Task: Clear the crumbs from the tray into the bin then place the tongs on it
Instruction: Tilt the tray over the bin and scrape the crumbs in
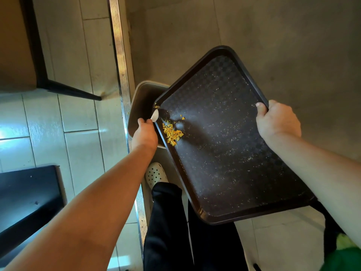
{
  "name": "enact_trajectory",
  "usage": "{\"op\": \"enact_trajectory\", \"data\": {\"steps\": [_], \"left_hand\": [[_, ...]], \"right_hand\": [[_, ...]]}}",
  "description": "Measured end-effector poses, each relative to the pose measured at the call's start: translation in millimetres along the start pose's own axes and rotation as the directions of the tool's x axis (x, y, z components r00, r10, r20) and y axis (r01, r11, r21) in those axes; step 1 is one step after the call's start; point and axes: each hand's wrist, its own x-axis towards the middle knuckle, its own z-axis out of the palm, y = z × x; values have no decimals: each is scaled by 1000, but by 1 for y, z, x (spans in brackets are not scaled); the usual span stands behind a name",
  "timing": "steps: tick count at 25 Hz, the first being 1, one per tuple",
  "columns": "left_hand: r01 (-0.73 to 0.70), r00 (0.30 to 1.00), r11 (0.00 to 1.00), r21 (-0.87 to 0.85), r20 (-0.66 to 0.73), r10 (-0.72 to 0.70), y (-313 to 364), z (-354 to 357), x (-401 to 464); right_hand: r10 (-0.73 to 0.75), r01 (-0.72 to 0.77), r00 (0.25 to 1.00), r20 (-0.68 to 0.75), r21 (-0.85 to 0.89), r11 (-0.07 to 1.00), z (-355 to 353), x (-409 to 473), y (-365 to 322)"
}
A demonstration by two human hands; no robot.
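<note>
A dark brown tray is held tilted over an open beige bin on the floor. My right hand grips the tray's right rim, thumb on top. My left hand holds the tray's left edge and pinches a small white piece that looks like a utensil tip. A heap of yellow crumbs lies by the tray's left rim, with a few more at its corner above the bin. Fine specks dust the rest of the tray. No tongs are in view.
A metal floor strip runs past the bin. A dark table leg stands at upper left, and a black surface sits at lower left. My black trousers and white perforated shoe are below the tray.
</note>
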Motion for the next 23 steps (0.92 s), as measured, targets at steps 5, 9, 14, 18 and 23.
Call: {"op": "enact_trajectory", "data": {"steps": [5, 9, 14, 18, 23], "left_hand": [[-62, 998, 997, -43, -11, 61, 4, -3, -3], [-57, 998, 998, -23, 0, 57, 6, -7, 8], [24, 998, 1000, -13, -54, -25, -7, -3, 2], [-39, 999, 995, -95, -33, 36, -3, -6, 6], [24, 999, 990, -139, -37, -29, -9, -5, 11]], "right_hand": [[-6, 6, 1000, 9, 1, 1000, 0, 1, -3], [5, -5, 1000, 13, -5, 1000, 0, 3, -4], [-5, 5, 1000, 11, 0, 1000, -1, 3, -6], [-16, 16, 1000, -1, -10, 1000, 0, 4, -7], [-4, 4, 1000, -2, -16, 1000, 0, 3, -6]]}}
